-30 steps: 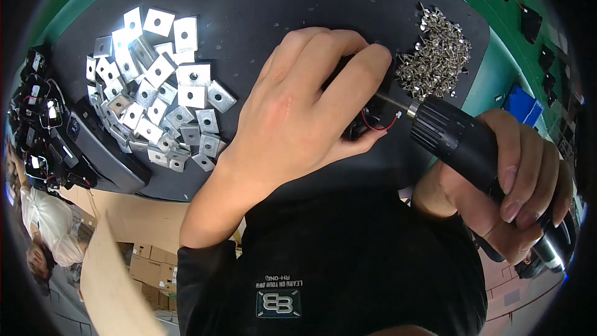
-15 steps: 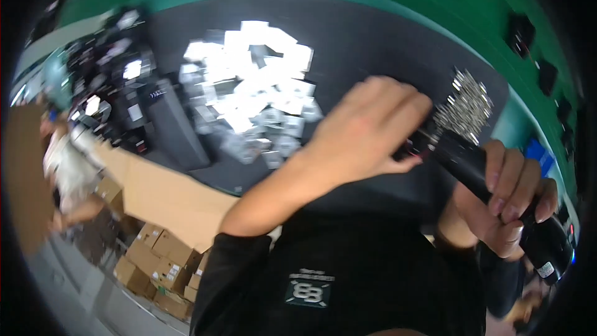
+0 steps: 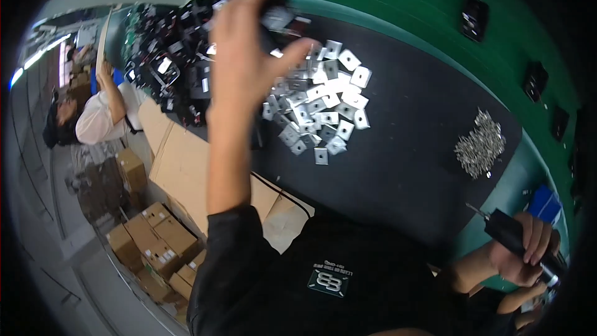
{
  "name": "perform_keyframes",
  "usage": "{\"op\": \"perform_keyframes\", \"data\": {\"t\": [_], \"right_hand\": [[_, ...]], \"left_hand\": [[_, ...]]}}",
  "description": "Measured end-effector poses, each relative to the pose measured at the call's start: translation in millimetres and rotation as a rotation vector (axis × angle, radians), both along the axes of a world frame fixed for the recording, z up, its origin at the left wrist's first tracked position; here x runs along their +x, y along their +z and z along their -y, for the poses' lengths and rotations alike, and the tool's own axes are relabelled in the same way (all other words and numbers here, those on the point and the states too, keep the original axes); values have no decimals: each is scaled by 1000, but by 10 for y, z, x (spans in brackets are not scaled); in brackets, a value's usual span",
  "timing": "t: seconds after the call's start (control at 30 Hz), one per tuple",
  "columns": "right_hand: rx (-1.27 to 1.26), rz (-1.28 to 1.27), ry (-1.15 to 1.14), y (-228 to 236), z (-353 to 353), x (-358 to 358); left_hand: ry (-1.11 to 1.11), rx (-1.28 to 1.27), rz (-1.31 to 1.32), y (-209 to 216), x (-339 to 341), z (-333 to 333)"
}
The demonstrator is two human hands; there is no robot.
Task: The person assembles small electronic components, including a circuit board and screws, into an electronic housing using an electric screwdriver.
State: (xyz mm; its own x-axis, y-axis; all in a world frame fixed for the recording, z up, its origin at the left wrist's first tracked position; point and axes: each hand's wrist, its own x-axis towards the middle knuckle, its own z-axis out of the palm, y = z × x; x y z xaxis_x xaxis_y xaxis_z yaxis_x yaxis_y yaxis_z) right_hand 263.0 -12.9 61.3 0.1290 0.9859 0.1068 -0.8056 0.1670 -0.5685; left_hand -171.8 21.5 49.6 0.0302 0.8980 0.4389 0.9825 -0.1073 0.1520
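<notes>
My left hand [image 3: 239, 62], smeared by motion, is raised at the far left of the black work surface [image 3: 404, 99]. Between its thumb and fingers sits a small black part [image 3: 278, 18] with a shiny face; its exact kind is unclear. Just right of this hand spreads a pile of square silver plates with holes [image 3: 329, 102]. At the lower right my right hand [image 3: 522, 252] wraps around a black electric screwdriver [image 3: 505, 230], its thin bit pointing up and left, away from any part. A heap of small metal screws [image 3: 481, 144] lies beyond the bit.
Black assemblies [image 3: 180, 56] crowd the left end of the table. Along the green belt [image 3: 398, 0] sit spaced black parts [image 3: 474, 17]. Cardboard boxes [image 3: 158, 236] stack at lower left, near a person in a white shirt [image 3: 106, 115]. A blue object [image 3: 545, 204] lies at right.
My left hand has left the screwdriver's tip and swung far left, past the silver plates. The screwdriver in my right hand has moved lower and right, its bit now exposed. The view has shifted.
</notes>
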Motion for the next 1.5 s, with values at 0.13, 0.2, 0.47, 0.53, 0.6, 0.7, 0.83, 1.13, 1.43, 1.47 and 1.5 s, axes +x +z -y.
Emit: {"op": "perform_keyframes", "data": {"t": [0.13, 0.2, 0.47, 0.53, 0.6, 0.7, 0.83, 1.13, 1.43, 1.47, 1.5], "right_hand": [[40, 71, -30, -47, 13, 17], [66, 112, -23, -149, -25, 10], [125, 291, -252, -135, 30, 263], [125, 293, -247, -179, 10, 249], [93, 286, -264, -254, -38, 182], [63, 252, -206, -350, -118, 127], [39, 184, -131, -255, -68, 372], [22, 27, -73, -176, -7, 463], [9, 60, 51, -256, 33, 90], [-2, 57, 72, -247, 38, 80], [-5, 60, 44, -228, 33, 41]], "left_hand": [[52, -119, -425, -50, -434, -19], [123, -150, -590, -43, -514, 166], [381, -325, -705, -256, -490, 341], [372, -328, -685, -243, -491, 374], [348, -285, -658, -160, -423, 400], [182, -234, -462, 107, -186, 440], [-32, -388, -50, 118, 427, 382], [-126, -487, 14, -13, 738, 316], [7, -645, 235, -40, 793, 290], [-3, -639, 230, -36, 789, 276], [-59, -609, 208, -28, 779, 263]]}}
